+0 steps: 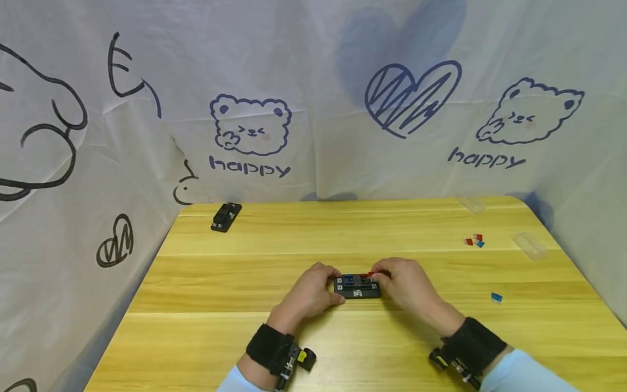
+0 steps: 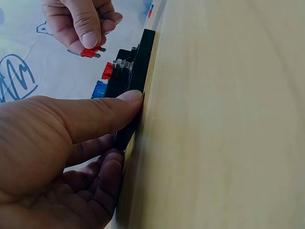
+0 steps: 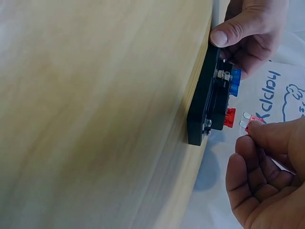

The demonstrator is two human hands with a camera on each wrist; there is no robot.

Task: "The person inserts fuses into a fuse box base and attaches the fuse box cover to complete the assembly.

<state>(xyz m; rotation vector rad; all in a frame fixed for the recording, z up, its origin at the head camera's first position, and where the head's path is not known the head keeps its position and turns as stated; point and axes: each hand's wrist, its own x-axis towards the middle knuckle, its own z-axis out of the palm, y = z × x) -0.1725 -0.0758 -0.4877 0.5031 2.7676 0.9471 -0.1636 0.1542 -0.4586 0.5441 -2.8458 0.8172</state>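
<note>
A black fuse block (image 1: 360,294) lies on the wooden table, metal terminals along its edges. My left hand (image 1: 311,291) grips its left end between thumb and fingers. Blue blade fuses (image 3: 235,82) and a red blade fuse (image 3: 229,117) sit in its slots. Between thumb and fingers, my right hand (image 1: 406,283) pinches another red blade fuse (image 2: 89,52) just above the block's right half. The prongs of that held fuse point at the block, and the right wrist view shows a small gap between them.
Another black fuse block (image 1: 226,216) lies at the back left. On the right are two loose red fuses (image 1: 468,242), a blue one (image 1: 480,244) beside them, and a nearer blue fuse (image 1: 497,298). Clear plastic pieces (image 1: 529,246) lie near the right edge and back.
</note>
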